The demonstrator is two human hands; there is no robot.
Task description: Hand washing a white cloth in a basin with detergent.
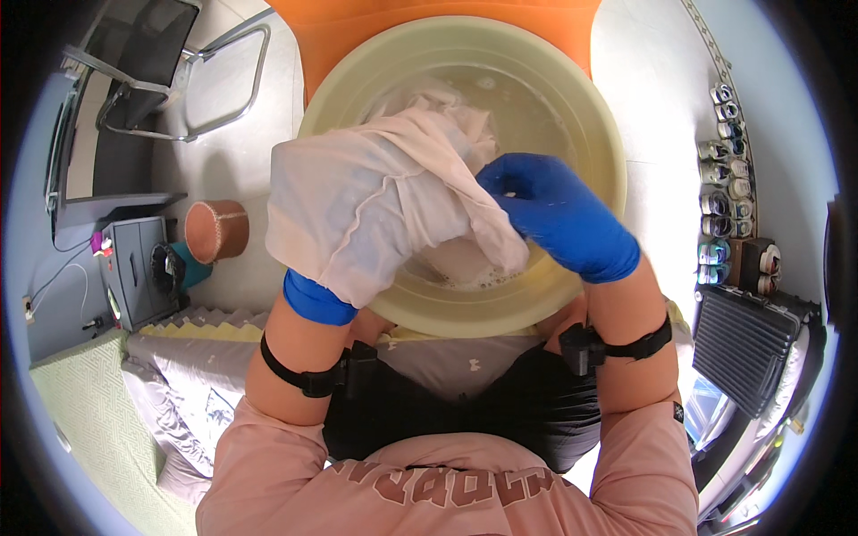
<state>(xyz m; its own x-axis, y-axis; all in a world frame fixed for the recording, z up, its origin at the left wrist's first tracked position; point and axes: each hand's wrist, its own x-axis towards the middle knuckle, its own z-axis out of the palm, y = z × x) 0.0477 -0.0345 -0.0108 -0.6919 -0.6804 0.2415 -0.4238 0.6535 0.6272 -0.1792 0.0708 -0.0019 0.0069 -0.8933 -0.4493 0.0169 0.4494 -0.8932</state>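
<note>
Right hand touches pale cloth; left hand seemingly inside.

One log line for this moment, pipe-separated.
left hand: gloved, under pale cloth | right hand: gloved, fingers curled at cloth edge | yellowish basin: cloudy water, below hands

The cloth looks matt, the basin smooth plastic.
</note>
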